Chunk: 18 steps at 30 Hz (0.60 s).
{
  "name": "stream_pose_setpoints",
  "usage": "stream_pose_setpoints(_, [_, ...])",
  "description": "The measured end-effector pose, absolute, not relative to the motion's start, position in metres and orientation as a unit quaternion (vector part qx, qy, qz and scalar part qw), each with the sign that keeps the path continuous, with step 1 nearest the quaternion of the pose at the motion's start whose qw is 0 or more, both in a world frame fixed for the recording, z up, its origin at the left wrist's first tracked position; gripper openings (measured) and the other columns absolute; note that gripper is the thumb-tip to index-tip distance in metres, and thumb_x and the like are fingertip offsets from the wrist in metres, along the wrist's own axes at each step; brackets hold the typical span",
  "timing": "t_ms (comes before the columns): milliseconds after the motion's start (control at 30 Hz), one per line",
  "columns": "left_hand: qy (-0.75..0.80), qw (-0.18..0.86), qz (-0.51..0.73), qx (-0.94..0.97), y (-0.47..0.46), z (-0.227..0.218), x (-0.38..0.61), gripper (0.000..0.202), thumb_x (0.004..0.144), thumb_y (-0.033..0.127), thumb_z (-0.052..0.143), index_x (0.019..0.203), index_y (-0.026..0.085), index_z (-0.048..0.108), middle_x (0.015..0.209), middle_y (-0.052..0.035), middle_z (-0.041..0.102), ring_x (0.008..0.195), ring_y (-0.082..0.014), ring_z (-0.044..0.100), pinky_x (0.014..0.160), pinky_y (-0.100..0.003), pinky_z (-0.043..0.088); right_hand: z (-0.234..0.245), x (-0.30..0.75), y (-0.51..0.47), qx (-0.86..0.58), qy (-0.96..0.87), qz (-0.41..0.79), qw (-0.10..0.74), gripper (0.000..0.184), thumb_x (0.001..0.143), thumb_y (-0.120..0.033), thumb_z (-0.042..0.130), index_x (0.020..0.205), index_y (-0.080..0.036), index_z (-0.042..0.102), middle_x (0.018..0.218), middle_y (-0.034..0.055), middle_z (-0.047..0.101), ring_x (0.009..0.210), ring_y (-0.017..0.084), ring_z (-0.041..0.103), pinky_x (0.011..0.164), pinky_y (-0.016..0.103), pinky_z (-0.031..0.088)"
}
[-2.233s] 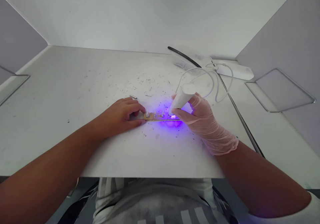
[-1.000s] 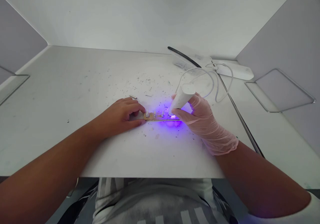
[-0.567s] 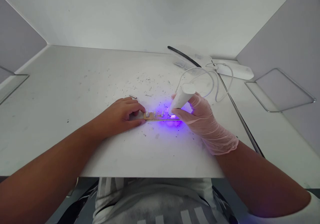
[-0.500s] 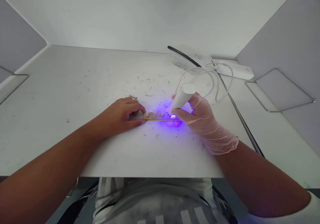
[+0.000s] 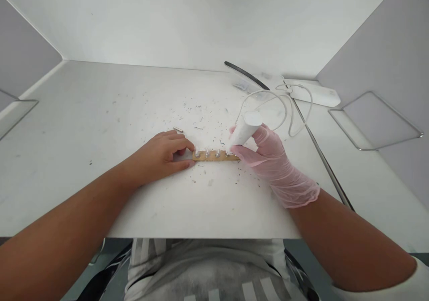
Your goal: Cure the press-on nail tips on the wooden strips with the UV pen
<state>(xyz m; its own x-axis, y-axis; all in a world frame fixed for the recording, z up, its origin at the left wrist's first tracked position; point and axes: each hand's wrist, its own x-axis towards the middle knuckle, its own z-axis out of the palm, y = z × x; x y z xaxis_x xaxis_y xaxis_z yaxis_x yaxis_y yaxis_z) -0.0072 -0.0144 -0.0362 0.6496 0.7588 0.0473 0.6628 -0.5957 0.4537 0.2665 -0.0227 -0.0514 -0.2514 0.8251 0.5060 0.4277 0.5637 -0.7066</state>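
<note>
My bare left hand (image 5: 164,152) grips the left end of a narrow tan strip (image 5: 211,157), which looks like cardboard, between thumb and forefinger. Several small clear-and-silver pieces (image 5: 217,153) stand in a row along the strip; what they are is too small to tell. In a thin pink glove, my right hand (image 5: 268,162) is wrapped round a white handheld lamp (image 5: 247,128). The lamp is tilted, its lower end down over the strip's right part, and it gives no visible light. My right fingers hide the strip's right end.
A white cable (image 5: 284,108) loops behind the lamp. A black nail file (image 5: 247,75), a clear plastic bag (image 5: 243,86) and a long white device (image 5: 315,94) lie at the back right. Near my left fingers is a small metal rod (image 5: 178,129). Dark specks dot the white table (image 5: 83,113).
The purple light under the lamp has gone out. Both hands, the lamp and the strip have stayed in place.
</note>
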Motion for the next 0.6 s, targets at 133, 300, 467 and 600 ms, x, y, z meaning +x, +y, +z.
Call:
stream_pose_setpoints(133, [0.403, 0.202, 0.12, 0.885, -0.0148, -0.0347, -0.0066, 0.022, 0.088, 0.038, 0.059, 0.096, 0.019, 0.068, 0.075, -0.0018, 0.059, 0.081, -0.0189, 0.053, 0.072, -0.032, 0.042, -0.0508, 0.2663, -0.0234, -0.416, -0.758, 0.217, 0.453, 0.014, 0.076, -0.025, 0.067, 0.09, -0.025, 0.063, 0.084, 0.0005, 0.064, 0.079, 0.02, 0.057, 0.071, 0.039, 0.048])
stream_pose_setpoints(300, [0.405, 0.2, 0.12, 0.884, -0.0153, -0.0349, -0.0061, 0.021, 0.089, 0.036, 0.06, 0.096, 0.019, 0.068, 0.076, -0.0014, 0.058, 0.08, -0.0182, 0.053, 0.072, -0.031, 0.042, -0.0496, 0.2659, -0.0237, -0.416, -0.763, 0.208, 0.449, 0.013, 0.077, -0.025, 0.065, 0.089, -0.024, 0.063, 0.082, 0.0012, 0.063, 0.079, 0.02, 0.057, 0.072, 0.038, 0.048])
stream_pose_setpoints(467, [0.402, 0.197, 0.119, 0.886, -0.015, -0.037, -0.0061, 0.02, 0.089, 0.037, 0.062, 0.097, 0.02, 0.068, 0.076, -0.001, 0.058, 0.081, -0.0182, 0.053, 0.073, -0.032, 0.041, -0.0494, 0.266, -0.0228, -0.422, -0.766, 0.178, 0.451, 0.012, 0.076, -0.023, 0.066, 0.088, -0.024, 0.064, 0.078, 0.0006, 0.06, 0.076, 0.018, 0.057, 0.068, 0.035, 0.048])
stream_pose_setpoints(600, [0.403, 0.197, 0.121, 0.886, -0.0151, -0.0377, -0.0043, 0.018, 0.089, 0.035, 0.062, 0.098, 0.02, 0.068, 0.076, -0.001, 0.058, 0.082, -0.0181, 0.052, 0.074, -0.032, 0.04, -0.0472, 0.2656, -0.0233, -0.417, -0.771, 0.177, 0.447, 0.01, 0.078, -0.025, 0.064, 0.087, -0.023, 0.064, 0.081, 0.0014, 0.064, 0.079, 0.019, 0.058, 0.071, 0.037, 0.049])
